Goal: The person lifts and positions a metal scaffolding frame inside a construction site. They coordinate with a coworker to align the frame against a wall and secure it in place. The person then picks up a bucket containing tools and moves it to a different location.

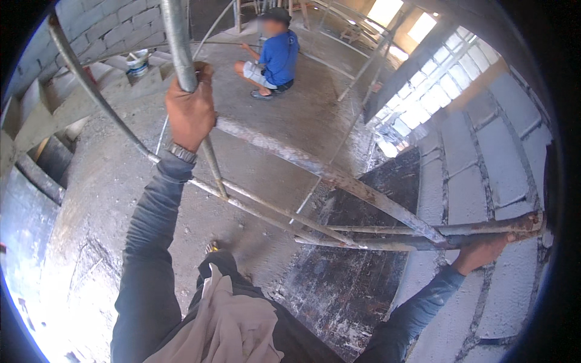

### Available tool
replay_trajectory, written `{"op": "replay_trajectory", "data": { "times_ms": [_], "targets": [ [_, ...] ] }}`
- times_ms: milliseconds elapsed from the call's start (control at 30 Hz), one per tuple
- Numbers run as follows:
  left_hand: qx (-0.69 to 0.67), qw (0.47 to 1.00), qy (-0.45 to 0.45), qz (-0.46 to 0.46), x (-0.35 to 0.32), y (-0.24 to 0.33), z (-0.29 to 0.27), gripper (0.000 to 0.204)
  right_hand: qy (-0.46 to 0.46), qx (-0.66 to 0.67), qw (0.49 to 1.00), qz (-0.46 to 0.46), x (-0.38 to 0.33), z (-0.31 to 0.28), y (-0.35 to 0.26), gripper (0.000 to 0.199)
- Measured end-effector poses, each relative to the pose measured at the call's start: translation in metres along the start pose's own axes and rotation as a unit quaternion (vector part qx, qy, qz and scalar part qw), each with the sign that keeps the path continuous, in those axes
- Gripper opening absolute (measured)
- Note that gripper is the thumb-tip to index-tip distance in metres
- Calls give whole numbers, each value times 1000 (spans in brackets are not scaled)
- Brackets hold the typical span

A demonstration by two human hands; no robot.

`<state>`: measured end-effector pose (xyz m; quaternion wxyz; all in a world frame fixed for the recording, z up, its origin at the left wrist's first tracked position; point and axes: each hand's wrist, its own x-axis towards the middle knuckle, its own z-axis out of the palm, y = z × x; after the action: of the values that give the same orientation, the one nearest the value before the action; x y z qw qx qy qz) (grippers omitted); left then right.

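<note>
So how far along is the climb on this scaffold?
Done: the person is already up off the floor, with a block wall built alongside. In hand: the left hand grips an upright pole, and the right hand grips a horizontal bar. Left: neither hand has let go, and the dark plank below carries nothing. Another person crouches on the floor beyond.

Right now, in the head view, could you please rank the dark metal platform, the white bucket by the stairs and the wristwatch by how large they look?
1. Dark metal platform, by far the largest.
2. White bucket.
3. Wristwatch on the left hand.
Bucket and watch look nearly alike; the bucket lies much farther from the camera, so that order is unsure.
</note>
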<state>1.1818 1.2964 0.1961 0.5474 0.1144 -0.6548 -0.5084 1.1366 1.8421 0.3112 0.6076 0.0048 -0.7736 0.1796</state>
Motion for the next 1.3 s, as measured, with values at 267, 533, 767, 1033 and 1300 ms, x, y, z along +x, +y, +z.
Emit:
{"op": "replay_trajectory", "data": {
  "times_ms": [267, 533, 767, 1033, 1300],
  "targets": [
    [8, 1000, 22, -1, 2, -2, -2, 16, 30, 119, 979, 164, -5, 10, -30, 74],
    [52, 995, 36, 71, 5, -6, 3, 16, -9, 21, 995, 96, 2, 6, 2, 60],
    [-36, 991, 12, 125, 7, -16, 3, 17, -41, 207, 964, 163, -1, 9, -9, 69],
    [-136, 985, -66, 87, -2, -45, -15, 63, -81, 263, 951, 139, 15, 8, 43, 56],
    [173, 969, -91, 152, -63, -129, -48, 56, -159, 194, 968, -24, 30, 6, 81, 29]
  ]
}}
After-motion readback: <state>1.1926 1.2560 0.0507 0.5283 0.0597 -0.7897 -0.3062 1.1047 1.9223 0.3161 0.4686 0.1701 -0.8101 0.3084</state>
